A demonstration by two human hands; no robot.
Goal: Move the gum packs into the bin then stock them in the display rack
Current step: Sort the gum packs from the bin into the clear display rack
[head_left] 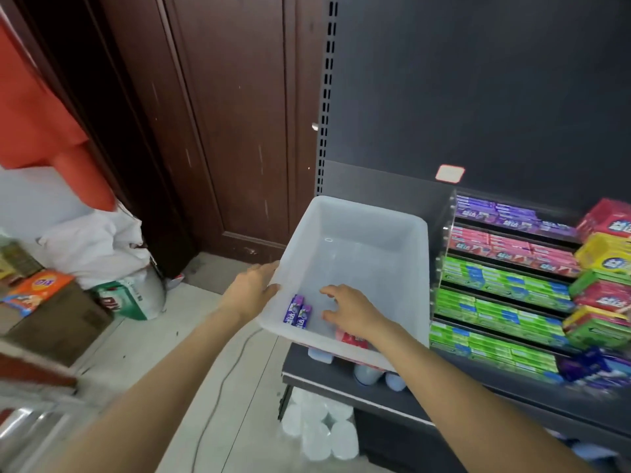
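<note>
Setting: small retail shop. Evidence: dark slotted gondola shelving point(326, 97); tiered clear display rack point(444, 268) holding rows of boxed gum packs point(502, 278); price tag point(450, 173) on back panel; cartons of stock point(51, 312) on floor.

A dark brown wooden door point(239, 131) stands up and left of the grip, beside a dark slotted shelf back panel point(478, 80). Lower left, pale floor tiles point(211, 387) carry a thin cable point(225, 380), cardboard boxes point(58, 319) and white sacks point(99, 247); red cloth point(37, 124) hangs far left.
</note>
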